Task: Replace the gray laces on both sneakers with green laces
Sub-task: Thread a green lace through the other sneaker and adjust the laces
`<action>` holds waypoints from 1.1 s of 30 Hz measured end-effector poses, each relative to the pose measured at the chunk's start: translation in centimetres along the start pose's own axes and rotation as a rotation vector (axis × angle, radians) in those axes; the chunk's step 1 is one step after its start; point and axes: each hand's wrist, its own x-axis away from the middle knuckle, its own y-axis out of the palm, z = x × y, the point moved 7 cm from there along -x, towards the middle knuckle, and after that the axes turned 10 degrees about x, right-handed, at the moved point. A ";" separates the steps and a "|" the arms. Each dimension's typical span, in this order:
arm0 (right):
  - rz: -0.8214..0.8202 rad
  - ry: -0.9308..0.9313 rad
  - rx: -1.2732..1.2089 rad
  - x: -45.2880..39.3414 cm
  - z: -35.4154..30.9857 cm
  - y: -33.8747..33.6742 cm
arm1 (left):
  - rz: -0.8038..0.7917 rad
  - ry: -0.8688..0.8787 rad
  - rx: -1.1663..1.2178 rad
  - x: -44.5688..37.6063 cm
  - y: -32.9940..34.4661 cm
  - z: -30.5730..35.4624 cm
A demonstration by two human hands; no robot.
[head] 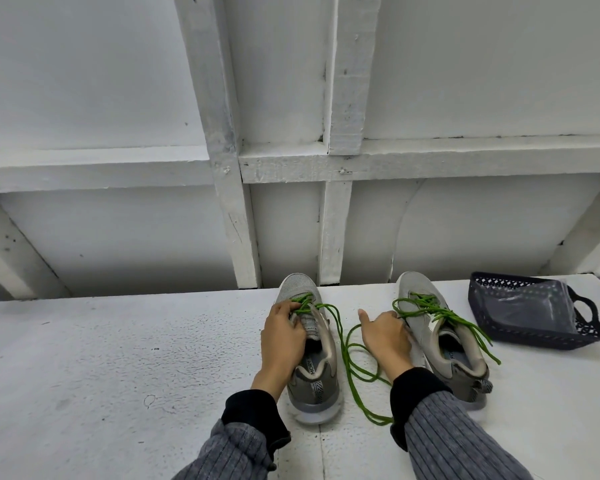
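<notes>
Nearest, two grey-sleeved arms reach over the white bench (118,358) to a pair of grey sneakers standing toes away. The left hand (284,336) curls over the left sneaker (312,368), fingers pinching its green lace (352,368) at the eyelets — loose ends trail just right of that shoe. Right of it, the right hand (387,336) grips the right sneaker (445,344), green-laced too; farther right sits a dark basket (534,337).

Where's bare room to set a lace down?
Open tabletop stretches left of the left sneaker. Crowded: green lace loops between the sneakers, and the right sneaker sits close to the dark basket.
</notes>
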 end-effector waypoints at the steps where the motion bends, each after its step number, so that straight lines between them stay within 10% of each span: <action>1: -0.003 -0.008 0.040 -0.2 -0.4 0.3 | -0.003 -0.002 -0.003 0.0 0.0 0.0; 11: 0.029 -0.303 0.017 -0.9 -3.3 2.5 | -0.006 -0.006 -0.016 0.0 -0.2 0.1; 18: -0.037 -0.301 -0.662 1.1 -7.2 -1.4 | 0.077 -0.048 0.129 1.0 -1.2 0.2; 25: -0.031 -0.613 -0.497 5.0 -10.4 -2.4 | 0.087 0.013 0.252 1.8 -2.5 -0.8; 33: -0.042 -0.738 -0.261 6.8 -10.8 -1.3 | -0.017 -0.464 0.687 0.7 -3.4 -3.6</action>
